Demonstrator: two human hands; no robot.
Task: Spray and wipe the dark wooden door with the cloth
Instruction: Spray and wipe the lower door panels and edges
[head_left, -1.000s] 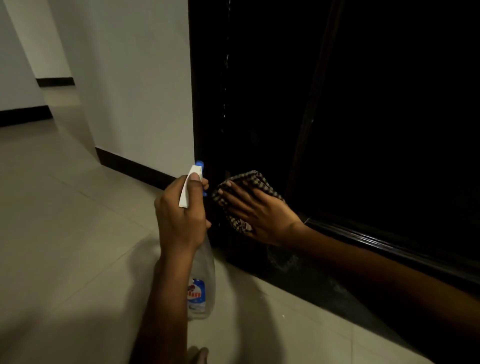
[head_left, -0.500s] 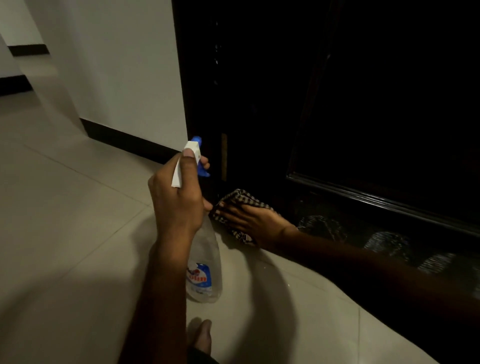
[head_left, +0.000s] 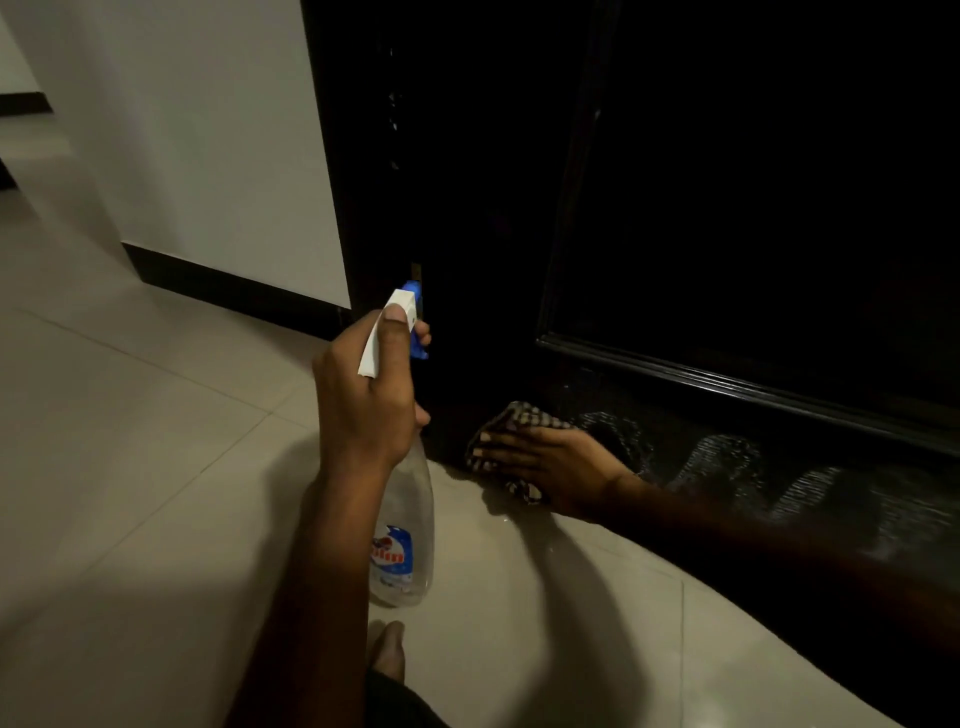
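**Right hand.** Fingers (head_left: 506, 449) of the right hand (head_left: 558, 470) lie straight and close together. They point toward 9 o'clock and press the checked cloth (head_left: 525, 417) flat against the bottom rail of the door (head_left: 727, 208). Cloth edges show above and below the hand, and its lower corner hangs near the floor (head_left: 130, 467).

**Left hand.** At 9 o'clock of the cloth, the left hand (head_left: 363, 405) grips the neck of the bottle (head_left: 408, 540). Its thumb lies along the white spray head and one fingertip curls over the blue trigger. The clear body hangs down toward 6 o'clock; whether its base touches the floor cannot be told.

**Door.** This dark panel fills the view from 12 to 4 o'clock, with a raised moulding above the rail. Pale streaks (head_left: 727, 467) at 3 o'clock of the cloth are possibly wet film, though the light is dim.

**Surroundings.** A white wall (head_left: 208, 130) with dark skirting (head_left: 234, 288) stands at 10 o'clock. A bare foot (head_left: 387, 649) rests at 6 o'clock.
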